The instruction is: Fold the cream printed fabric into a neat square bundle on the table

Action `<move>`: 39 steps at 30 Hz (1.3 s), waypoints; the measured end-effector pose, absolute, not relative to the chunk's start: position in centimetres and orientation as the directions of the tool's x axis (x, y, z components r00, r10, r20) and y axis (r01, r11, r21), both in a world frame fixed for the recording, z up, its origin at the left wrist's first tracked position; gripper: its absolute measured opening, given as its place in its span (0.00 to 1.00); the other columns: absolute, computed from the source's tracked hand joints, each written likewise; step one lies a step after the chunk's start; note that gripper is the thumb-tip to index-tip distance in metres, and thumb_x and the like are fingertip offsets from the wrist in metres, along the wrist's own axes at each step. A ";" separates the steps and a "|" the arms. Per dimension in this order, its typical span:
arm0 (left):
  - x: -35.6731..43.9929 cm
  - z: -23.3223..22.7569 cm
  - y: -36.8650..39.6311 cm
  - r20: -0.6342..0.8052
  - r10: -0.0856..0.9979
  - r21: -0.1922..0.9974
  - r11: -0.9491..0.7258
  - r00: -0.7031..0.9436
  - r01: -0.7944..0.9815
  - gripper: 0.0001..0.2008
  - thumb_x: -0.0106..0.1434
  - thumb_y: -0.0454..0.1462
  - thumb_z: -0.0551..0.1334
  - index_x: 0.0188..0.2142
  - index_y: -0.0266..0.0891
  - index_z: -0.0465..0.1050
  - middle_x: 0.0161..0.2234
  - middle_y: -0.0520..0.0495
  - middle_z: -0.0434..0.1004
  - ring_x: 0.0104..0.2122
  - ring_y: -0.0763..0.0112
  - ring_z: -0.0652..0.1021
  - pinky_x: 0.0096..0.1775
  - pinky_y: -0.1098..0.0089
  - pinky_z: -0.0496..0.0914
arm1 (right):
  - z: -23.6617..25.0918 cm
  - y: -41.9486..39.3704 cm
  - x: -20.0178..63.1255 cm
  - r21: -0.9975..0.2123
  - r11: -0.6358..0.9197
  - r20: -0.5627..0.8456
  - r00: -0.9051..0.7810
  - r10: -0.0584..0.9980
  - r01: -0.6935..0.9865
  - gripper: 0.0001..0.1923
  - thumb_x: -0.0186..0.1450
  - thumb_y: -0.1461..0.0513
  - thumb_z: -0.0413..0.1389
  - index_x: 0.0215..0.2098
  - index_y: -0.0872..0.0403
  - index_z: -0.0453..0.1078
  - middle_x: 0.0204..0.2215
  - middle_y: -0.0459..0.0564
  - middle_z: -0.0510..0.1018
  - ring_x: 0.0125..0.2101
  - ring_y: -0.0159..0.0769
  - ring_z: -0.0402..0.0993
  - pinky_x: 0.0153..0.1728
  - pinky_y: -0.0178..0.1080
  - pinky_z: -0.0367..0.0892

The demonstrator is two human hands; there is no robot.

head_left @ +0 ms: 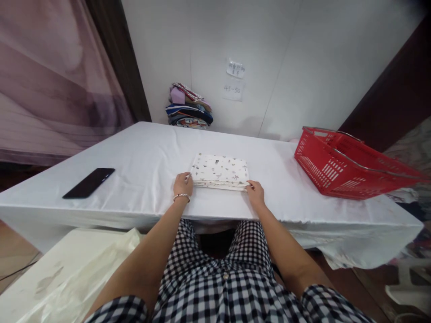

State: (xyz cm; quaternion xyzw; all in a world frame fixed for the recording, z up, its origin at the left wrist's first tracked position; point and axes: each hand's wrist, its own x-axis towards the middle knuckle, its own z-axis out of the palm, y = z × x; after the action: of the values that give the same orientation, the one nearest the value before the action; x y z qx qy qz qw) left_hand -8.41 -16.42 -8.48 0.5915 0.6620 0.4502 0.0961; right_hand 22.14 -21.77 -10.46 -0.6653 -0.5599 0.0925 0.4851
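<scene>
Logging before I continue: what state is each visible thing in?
Patterned white cloth: folded in layers, held by left hand and right hand
Smartphone: lying flat, dark
Red shopping basket: upright
Fabric stack: folded, piled
White tablecloth: spread, creased
Plastic sheeting: crumpled
Wall notes: posted

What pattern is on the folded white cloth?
The folded white cloth has small, scattered dark motifs: head view.
</scene>
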 end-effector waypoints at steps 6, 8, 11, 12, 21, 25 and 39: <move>-7.5 -7.9 -17.9 0.650 0.751 0.334 -0.415 0.112 0.846 0.12 0.61 0.39 0.55 0.43 0.43 0.72 0.48 0.45 0.71 0.50 0.59 0.68 0.49 0.58 0.60 | -10.6 -22.2 21.9 -0.609 0.311 0.651 0.235 0.722 0.730 0.15 0.57 0.63 0.50 0.42 0.51 0.71 0.48 0.52 0.68 0.49 0.41 0.63 0.47 0.45 0.63; -7.3 -7.8 -18.0 0.635 0.742 0.272 -0.474 0.214 0.837 0.12 0.62 0.39 0.54 0.42 0.44 0.73 0.47 0.45 0.73 0.49 0.60 0.69 0.49 0.58 0.59 | -10.3 -22.3 21.7 -0.546 0.368 0.693 0.158 0.703 0.753 0.13 0.59 0.63 0.50 0.42 0.51 0.71 0.46 0.52 0.69 0.49 0.40 0.62 0.49 0.46 0.62; -7.2 -7.8 -17.8 0.607 0.749 0.250 -0.498 0.266 0.830 0.12 0.63 0.38 0.53 0.42 0.44 0.73 0.43 0.46 0.75 0.46 0.62 0.71 0.48 0.59 0.59 | -9.7 -22.6 21.4 -0.484 0.394 0.722 0.101 0.685 0.782 0.11 0.61 0.62 0.50 0.40 0.52 0.71 0.44 0.53 0.70 0.47 0.40 0.63 0.49 0.46 0.62; -7.2 -7.9 -17.8 0.601 0.754 0.252 -0.495 0.266 0.832 0.12 0.63 0.38 0.53 0.41 0.43 0.73 0.42 0.46 0.75 0.45 0.62 0.71 0.48 0.59 0.59 | -9.5 -22.7 21.3 -0.469 0.396 0.729 0.092 0.679 0.790 0.10 0.61 0.63 0.50 0.39 0.52 0.70 0.44 0.53 0.70 0.47 0.40 0.63 0.49 0.47 0.61; -6.9 -7.3 -18.1 0.553 0.779 0.274 -0.505 0.296 0.818 0.12 0.62 0.38 0.54 0.42 0.45 0.73 0.45 0.45 0.74 0.48 0.61 0.69 0.51 0.58 0.57 | -9.0 -22.9 20.9 -0.371 0.346 0.682 0.000 0.731 0.862 0.11 0.63 0.64 0.47 0.37 0.52 0.71 0.49 0.54 0.68 0.51 0.42 0.60 0.50 0.48 0.59; -6.6 -7.1 -18.1 0.507 0.799 0.285 -0.509 0.323 0.812 0.12 0.63 0.38 0.53 0.41 0.46 0.73 0.44 0.45 0.75 0.46 0.62 0.70 0.52 0.58 0.56 | -9.2 -22.7 20.9 -0.346 0.336 0.665 -0.024 0.747 0.876 0.13 0.64 0.62 0.47 0.40 0.52 0.72 0.50 0.55 0.68 0.52 0.43 0.59 0.49 0.48 0.59; -6.7 -7.5 -17.8 0.489 0.814 0.275 -0.485 0.314 0.830 0.13 0.63 0.39 0.53 0.42 0.44 0.73 0.43 0.45 0.75 0.44 0.62 0.71 0.51 0.59 0.57 | -9.1 -22.5 20.6 -0.334 0.335 0.632 -0.054 0.773 0.881 0.12 0.63 0.65 0.46 0.36 0.53 0.71 0.47 0.53 0.70 0.51 0.41 0.60 0.48 0.45 0.57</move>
State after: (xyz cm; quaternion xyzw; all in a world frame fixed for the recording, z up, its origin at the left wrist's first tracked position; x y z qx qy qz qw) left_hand -6.66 -17.75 -7.50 0.8103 0.5074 0.2928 -0.0138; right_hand 20.59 -22.52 -9.06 -0.5721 -0.7226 -0.0707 0.3814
